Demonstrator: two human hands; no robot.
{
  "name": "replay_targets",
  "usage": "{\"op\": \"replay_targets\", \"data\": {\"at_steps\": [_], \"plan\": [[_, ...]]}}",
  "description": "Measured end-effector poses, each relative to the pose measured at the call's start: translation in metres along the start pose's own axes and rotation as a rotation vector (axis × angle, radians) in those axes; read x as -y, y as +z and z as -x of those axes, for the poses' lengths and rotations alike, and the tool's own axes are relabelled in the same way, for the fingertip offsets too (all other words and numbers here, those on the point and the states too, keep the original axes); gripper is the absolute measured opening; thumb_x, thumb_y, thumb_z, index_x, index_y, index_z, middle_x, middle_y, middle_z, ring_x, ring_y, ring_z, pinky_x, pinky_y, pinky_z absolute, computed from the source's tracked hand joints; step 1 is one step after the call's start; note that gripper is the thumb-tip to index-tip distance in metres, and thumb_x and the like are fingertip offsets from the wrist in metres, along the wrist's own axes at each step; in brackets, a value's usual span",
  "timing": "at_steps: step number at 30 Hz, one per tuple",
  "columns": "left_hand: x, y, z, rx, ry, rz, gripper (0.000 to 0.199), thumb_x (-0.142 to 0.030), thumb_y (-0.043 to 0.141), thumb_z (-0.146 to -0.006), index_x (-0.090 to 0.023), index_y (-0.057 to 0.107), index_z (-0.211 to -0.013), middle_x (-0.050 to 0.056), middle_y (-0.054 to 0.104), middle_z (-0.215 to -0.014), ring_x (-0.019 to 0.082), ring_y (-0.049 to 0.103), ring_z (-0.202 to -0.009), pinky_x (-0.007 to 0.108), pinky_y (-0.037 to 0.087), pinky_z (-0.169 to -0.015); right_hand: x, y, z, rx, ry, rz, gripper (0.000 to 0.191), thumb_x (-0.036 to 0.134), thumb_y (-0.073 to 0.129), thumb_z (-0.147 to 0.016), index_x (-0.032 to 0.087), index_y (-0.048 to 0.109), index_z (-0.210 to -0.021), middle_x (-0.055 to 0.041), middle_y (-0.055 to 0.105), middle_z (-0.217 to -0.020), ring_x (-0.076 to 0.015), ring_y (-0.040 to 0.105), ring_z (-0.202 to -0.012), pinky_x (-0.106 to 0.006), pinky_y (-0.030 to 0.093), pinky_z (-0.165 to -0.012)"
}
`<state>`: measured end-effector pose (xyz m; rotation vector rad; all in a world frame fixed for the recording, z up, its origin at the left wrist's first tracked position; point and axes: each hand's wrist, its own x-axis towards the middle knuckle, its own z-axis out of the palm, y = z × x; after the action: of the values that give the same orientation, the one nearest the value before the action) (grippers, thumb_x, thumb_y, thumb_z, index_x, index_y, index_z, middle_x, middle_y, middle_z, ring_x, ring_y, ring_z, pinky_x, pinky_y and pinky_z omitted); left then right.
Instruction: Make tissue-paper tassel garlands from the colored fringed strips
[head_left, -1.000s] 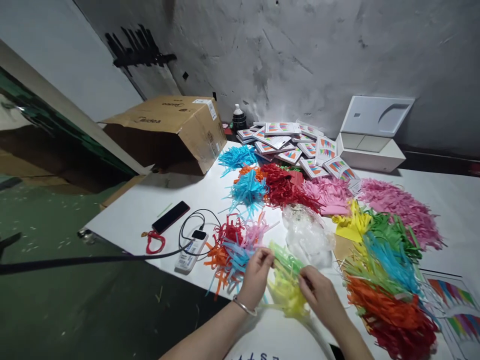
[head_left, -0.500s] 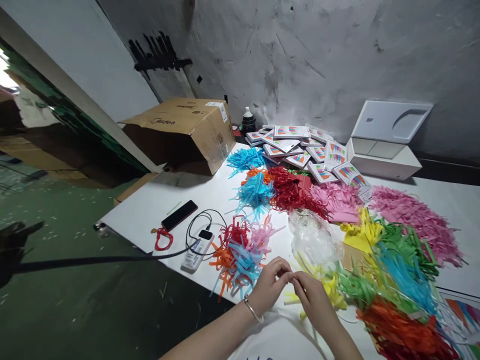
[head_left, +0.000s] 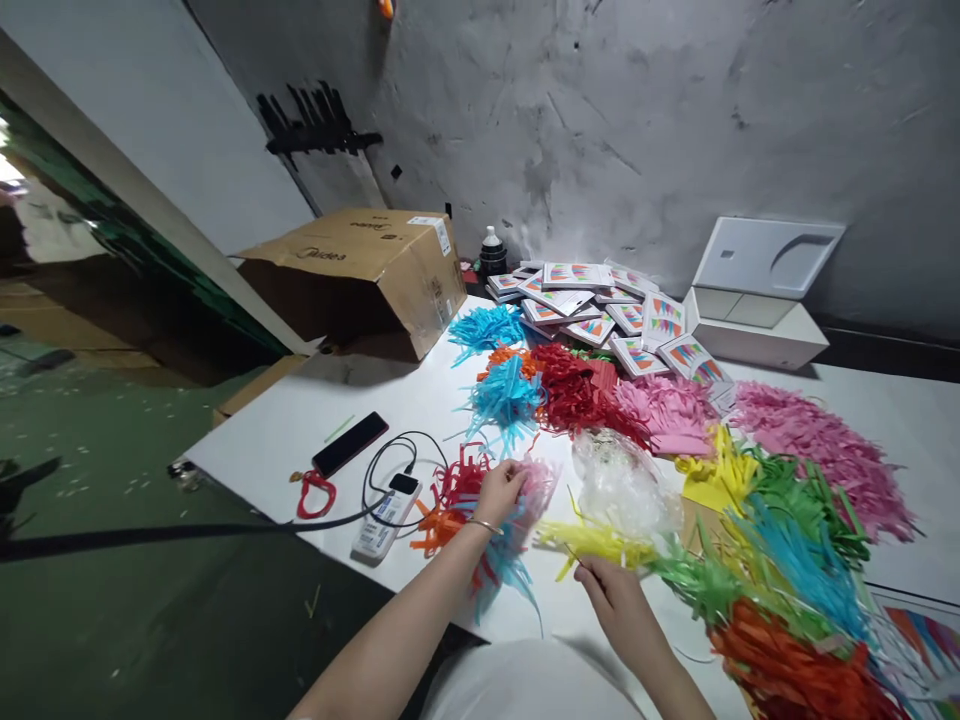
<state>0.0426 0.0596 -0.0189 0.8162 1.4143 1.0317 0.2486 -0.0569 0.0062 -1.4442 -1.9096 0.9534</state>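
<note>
My left hand (head_left: 501, 492), with a silver bangle at its wrist, is over a pile of red, orange, blue and pink paper tassels (head_left: 457, 490). Its fingers are closed at the pink tassel (head_left: 538, 485), which looks blurred. My right hand (head_left: 609, 590) is lower and to the right, beside yellow tassels (head_left: 600, 543). Thumb and forefinger there are pinched, with a thin dark strand seeming to stick out between them. Crumpled clear plastic (head_left: 626, 485) lies behind the yellow tassels.
Green (head_left: 705, 590), dark orange (head_left: 802, 650) and pink (head_left: 825, 450) tassels spread rightward. Behind are printed packets (head_left: 577, 275), a white box (head_left: 757, 325) and a cardboard box (head_left: 420, 280). At left lie a phone (head_left: 350, 444), a cable and a power bank (head_left: 384, 520).
My hands, together before, have parted. The left one has moved up and left onto the tassel pile; the right one has shifted slightly down. The whole view has shifted slightly.
</note>
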Motion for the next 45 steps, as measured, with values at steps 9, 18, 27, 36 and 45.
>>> {"op": "replay_targets", "data": {"at_steps": [9, 18, 27, 36, 45], "plan": [[0.002, 0.03, 0.066, 0.096, -0.225, 0.5, 0.016, -0.021, 0.068, -0.073, -0.016, 0.052, -0.075, -0.005, 0.053, -0.057, 0.007, 0.052, -0.046, 0.018, 0.047, -0.045, 0.015, -0.014, -0.005, -0.195, -0.03, -0.116, 0.027, 0.031, 0.041, -0.094, 0.019, 0.064, -0.086, -0.0091, 0.059, -0.099, -0.0173, 0.06, -0.081, -0.028, 0.048, -0.072], [0.007, 0.036, 0.077, 0.045, -0.227, 0.716, 0.026, -0.016, 0.072, -0.065, -0.017, 0.051, -0.08, -0.005, 0.059, -0.065, 0.007, 0.056, -0.054, 0.018, 0.048, -0.05, 0.026, -0.013, -0.009, -0.341, 0.025, -0.2, 0.026, 0.032, 0.044, -0.093, 0.018, 0.064, -0.086, -0.0083, 0.052, -0.096, -0.0164, 0.057, -0.081, -0.026, 0.048, -0.068], [0.012, 0.045, 0.093, 0.136, -0.15, 0.512, 0.021, -0.024, 0.07, -0.065, -0.015, 0.054, -0.076, -0.002, 0.061, -0.067, 0.009, 0.055, -0.057, 0.02, 0.045, -0.052, 0.022, -0.005, -0.01, -0.159, 0.101, -0.448, 0.033, 0.041, 0.045, -0.092, 0.017, 0.065, -0.084, -0.0033, 0.055, -0.077, -0.0121, 0.055, -0.059, -0.02, 0.046, -0.044], [0.029, 0.019, 0.069, -0.154, -0.064, 0.226, 0.025, -0.033, 0.066, -0.065, -0.017, 0.053, -0.08, -0.004, 0.052, -0.062, 0.01, 0.05, -0.049, 0.022, 0.04, -0.048, 0.004, -0.009, -0.008, -0.244, 0.078, -0.101, 0.03, 0.034, 0.038, -0.095, 0.02, 0.058, -0.077, -0.0041, 0.055, -0.076, -0.0161, 0.056, -0.067, -0.026, 0.045, -0.059], [-0.013, 0.019, 0.104, 0.339, 0.711, -0.652, 0.02, -0.025, 0.054, -0.085, -0.024, 0.061, -0.103, 0.006, 0.063, -0.107, 0.024, 0.048, -0.112, 0.047, 0.027, -0.104, 0.024, -0.021, -0.007, -0.097, -0.01, -0.091, 0.026, 0.031, 0.039, -0.095, 0.02, 0.055, -0.077, -0.0025, 0.056, -0.077, -0.016, 0.055, -0.073, -0.026, 0.041, -0.067]]}}
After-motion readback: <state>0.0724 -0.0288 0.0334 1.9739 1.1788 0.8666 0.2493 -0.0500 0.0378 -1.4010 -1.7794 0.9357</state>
